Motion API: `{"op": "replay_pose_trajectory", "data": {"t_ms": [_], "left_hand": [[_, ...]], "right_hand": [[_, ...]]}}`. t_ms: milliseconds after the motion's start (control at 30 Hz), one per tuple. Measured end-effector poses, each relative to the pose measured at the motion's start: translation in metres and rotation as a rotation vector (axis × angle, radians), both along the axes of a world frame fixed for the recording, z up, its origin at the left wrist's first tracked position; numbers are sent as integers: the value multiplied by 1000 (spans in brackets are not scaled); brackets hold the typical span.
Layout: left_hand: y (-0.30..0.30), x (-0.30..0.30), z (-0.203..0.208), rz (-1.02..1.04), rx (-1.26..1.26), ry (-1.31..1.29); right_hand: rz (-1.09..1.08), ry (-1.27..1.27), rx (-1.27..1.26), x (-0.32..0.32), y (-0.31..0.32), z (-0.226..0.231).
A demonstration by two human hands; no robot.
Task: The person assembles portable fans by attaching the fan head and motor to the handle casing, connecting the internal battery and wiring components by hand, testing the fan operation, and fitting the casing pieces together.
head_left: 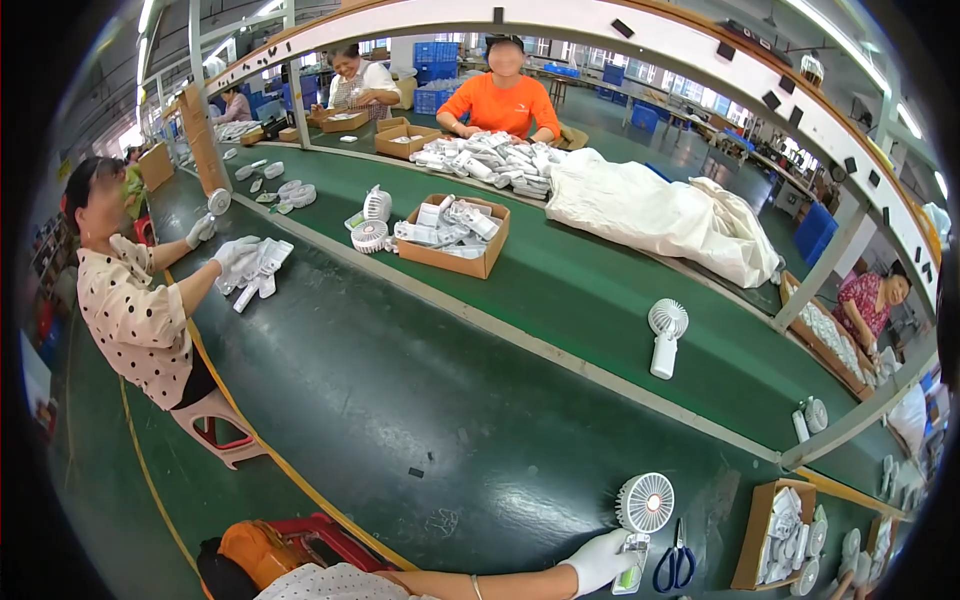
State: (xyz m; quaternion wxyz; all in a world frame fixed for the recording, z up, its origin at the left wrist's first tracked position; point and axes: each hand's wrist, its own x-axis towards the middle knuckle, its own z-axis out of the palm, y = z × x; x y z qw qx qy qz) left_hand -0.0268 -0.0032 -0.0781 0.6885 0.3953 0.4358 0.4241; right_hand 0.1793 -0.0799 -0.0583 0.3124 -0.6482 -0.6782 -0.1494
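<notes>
Within the grasp of the white-gloved left hand point(597, 563), a small white plastic handheld fan with a round ribbed head point(645, 502) is pinched by its handle. The gloved fingers are closed on the handle's left side, low down; a green patch is shown beside them. The ribbed head is tipped up beyond the fingertips, and whether the handle is lifted or rested on the dark-green smooth tabletop point(450, 400) cannot be told. The state of the right hand cannot be told, as it lies outside the view.

Just right of the left hand, a slim metal cutting tool with dark-blue looped handles point(680, 546) is laid. Farther right, an open brown cardboard box point(757, 530) is filled with white plastic parts point(787, 540). Well to the left of the hand, small flat black pieces point(416, 472) are scattered. Beyond the hand, past a pale straight rail point(560, 352), another white handheld fan point(667, 320) is placed by itself.

Far ahead and left of the hand, a second open brown cardboard box point(440, 262) is heaped with white parts. Farther left still, a cluster of white plastic pieces point(262, 268) is handled by a co-worker in a dotted blouse point(130, 310). Far beyond the hand, a large white fabric sack point(650, 215) is spread.
</notes>
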Motion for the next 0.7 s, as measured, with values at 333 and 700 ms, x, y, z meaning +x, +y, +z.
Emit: {"op": "replay_pose_trajectory", "data": {"t_ms": [333, 700], "left_hand": [[7, -5, 37, -20, -138, -31], [-4, -7, 5, -41, -61, 19]], "right_hand": [[-29, 10, 8, 5, 12, 0], [-3, 30, -18, 1, -5, 0]]}}
